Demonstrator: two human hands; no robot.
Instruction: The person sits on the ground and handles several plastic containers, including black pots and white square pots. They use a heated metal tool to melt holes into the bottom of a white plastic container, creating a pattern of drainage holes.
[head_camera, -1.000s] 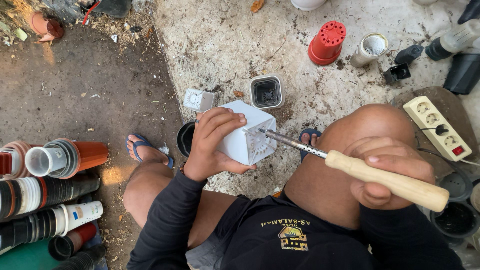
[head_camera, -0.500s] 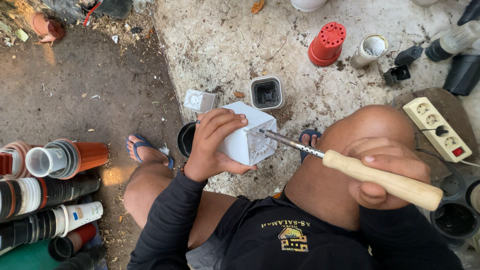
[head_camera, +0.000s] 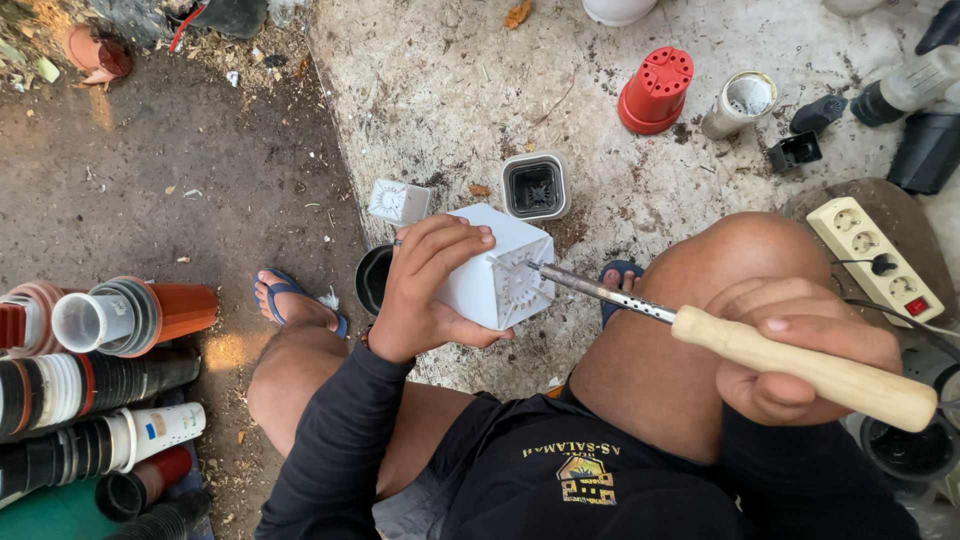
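My left hand (head_camera: 425, 290) grips a white square plastic pot (head_camera: 497, 272), tipped on its side with its perforated bottom facing right. My right hand (head_camera: 800, 350) is closed around the wooden handle of a soldering iron (head_camera: 800, 362). Its metal shaft runs left over my bare knee (head_camera: 700, 300), and its tip touches the bottom of the white pot. A cord leads from the handle's end toward a white power strip (head_camera: 868, 255) at the right.
Stacks of lying pots (head_camera: 95, 390) fill the lower left. On the concrete stand a small white square pot (head_camera: 399, 202), a grey square pot (head_camera: 535, 187), an upturned red pot (head_camera: 655, 90) and a white cup (head_camera: 740, 103). A black pot (head_camera: 374, 280) sits behind my left hand.
The iron's tip has shifted slightly along the pot's bottom; both hands otherwise hold their places.
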